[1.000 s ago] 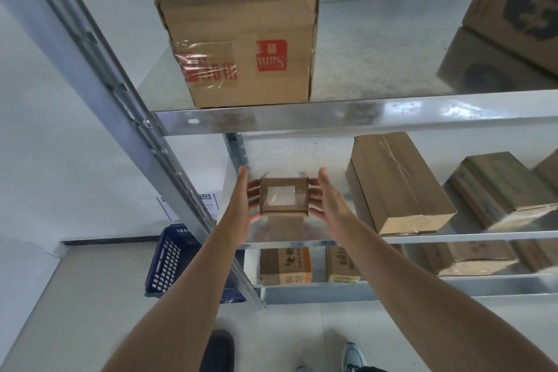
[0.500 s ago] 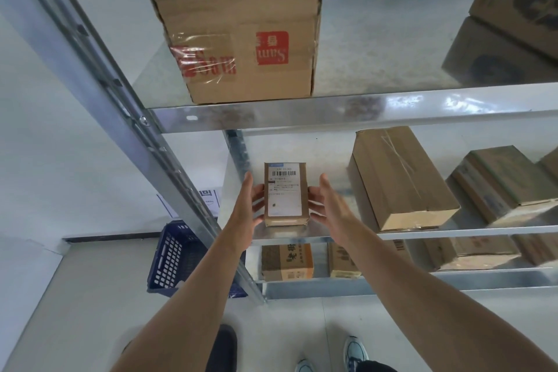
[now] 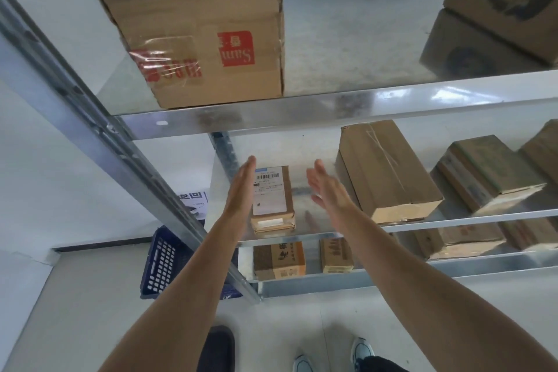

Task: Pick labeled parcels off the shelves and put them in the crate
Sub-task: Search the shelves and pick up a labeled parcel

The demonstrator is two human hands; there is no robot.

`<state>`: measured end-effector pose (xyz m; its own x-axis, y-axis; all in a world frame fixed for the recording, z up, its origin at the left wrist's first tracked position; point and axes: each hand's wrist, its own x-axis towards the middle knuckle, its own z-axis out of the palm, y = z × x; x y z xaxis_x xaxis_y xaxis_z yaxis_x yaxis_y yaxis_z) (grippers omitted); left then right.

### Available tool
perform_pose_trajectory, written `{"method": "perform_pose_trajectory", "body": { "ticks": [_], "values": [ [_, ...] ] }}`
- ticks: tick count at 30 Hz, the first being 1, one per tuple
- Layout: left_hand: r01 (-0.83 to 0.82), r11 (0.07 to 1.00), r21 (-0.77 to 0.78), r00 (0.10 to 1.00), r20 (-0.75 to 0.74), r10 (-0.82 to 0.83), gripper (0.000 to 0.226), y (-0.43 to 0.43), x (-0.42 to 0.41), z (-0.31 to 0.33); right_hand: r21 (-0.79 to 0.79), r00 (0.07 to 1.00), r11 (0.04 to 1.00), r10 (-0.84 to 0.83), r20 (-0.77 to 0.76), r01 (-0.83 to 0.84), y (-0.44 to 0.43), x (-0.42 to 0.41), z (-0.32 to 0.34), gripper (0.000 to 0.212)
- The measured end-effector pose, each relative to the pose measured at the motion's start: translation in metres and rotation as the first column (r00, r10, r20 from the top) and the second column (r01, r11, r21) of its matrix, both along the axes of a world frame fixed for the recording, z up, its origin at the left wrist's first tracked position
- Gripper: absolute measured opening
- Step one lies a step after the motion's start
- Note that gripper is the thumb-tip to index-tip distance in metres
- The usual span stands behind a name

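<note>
Small parcel [image 3: 271, 196] lying flat near front edge of middle shelf [image 3: 453, 222], white label facing up. Left hand [image 3: 241, 190] hovering just left of parcel, fingers straight and flat, holding nothing; cannot tell if touching parcel's side. Right hand [image 3: 327, 190] hanging in air right of parcel, apart from it, fingers spread loose, holding nothing. Blue crate [image 3: 163, 263] sitting on floor, below and left of parcel. Big box with red mark [image 3: 205, 36] sitting on shelf above parcel.

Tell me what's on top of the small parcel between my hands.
The parcel carries a white barcode label over most of its top; nothing is stacked on it. Its underside, on the shelf, is hidden.
</note>
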<state>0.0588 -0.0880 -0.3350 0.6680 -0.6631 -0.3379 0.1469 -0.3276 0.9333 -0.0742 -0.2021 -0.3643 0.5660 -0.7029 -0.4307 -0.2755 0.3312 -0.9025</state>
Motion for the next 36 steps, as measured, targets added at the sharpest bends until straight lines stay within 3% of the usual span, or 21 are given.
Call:
{"method": "perform_pose_trajectory", "body": {
  "ticks": [2,5,7,10,13,16,22,27,32,36],
  "values": [
    [0.041,0.999,-0.029,0.990,0.134,-0.037,0.061,-0.017,-0.008,0.006,-0.047,0.998,0.998,-0.032,0.046,0.034,-0.018,-0.012,0.012,0.077],
    [0.099,0.994,-0.042,0.952,0.296,-0.082,0.058,-0.046,-0.032,0.014,-0.077,0.988,0.990,-0.110,0.105,0.119,-0.048,-0.036,0.030,0.072],
    [0.146,0.989,-0.036,0.936,0.329,-0.127,0.062,-0.066,-0.051,0.017,-0.125,0.979,0.976,-0.161,0.126,0.176,-0.070,-0.056,0.038,0.070],
    [0.204,0.979,0.010,0.962,0.183,-0.202,0.062,-0.096,-0.077,0.010,-0.194,0.974,0.955,-0.215,0.077,0.226,-0.105,-0.089,0.043,0.087],
    [0.209,0.978,-0.017,0.973,-0.098,-0.210,0.067,-0.122,-0.107,0.006,-0.263,0.968,0.934,-0.250,-0.003,0.240,-0.139,-0.125,0.042,0.069],
    [0.173,0.985,-0.023,0.962,-0.210,-0.174,0.067,-0.144,-0.130,0.002,-0.272,0.969,0.937,-0.242,-0.044,0.221,-0.163,-0.155,0.034,0.073],
    [0.154,0.971,0.184,0.969,-0.219,-0.113,0.077,-0.173,-0.162,-0.008,-0.035,0.973,0.999,-0.042,-0.227,0.035,-0.201,-0.183,0.008,0.089],
    [0.083,0.980,0.179,0.964,-0.265,-0.034,0.073,-0.184,-0.173,-0.009,0.110,0.977,0.988,0.127,-0.170,-0.109,-0.206,-0.191,0.008,0.078],
    [-0.050,0.994,0.099,0.959,-0.275,0.076,0.071,-0.178,-0.173,-0.008,0.084,0.992,0.993,0.095,-0.082,-0.088,-0.207,-0.195,0.013,0.075],
    [-0.121,0.989,-0.088,0.949,-0.303,0.090,0.090,-0.172,-0.168,-0.002,0.031,0.999,0.999,0.020,0.049,-0.022,-0.207,-0.197,0.025,0.061]
  ]
}}
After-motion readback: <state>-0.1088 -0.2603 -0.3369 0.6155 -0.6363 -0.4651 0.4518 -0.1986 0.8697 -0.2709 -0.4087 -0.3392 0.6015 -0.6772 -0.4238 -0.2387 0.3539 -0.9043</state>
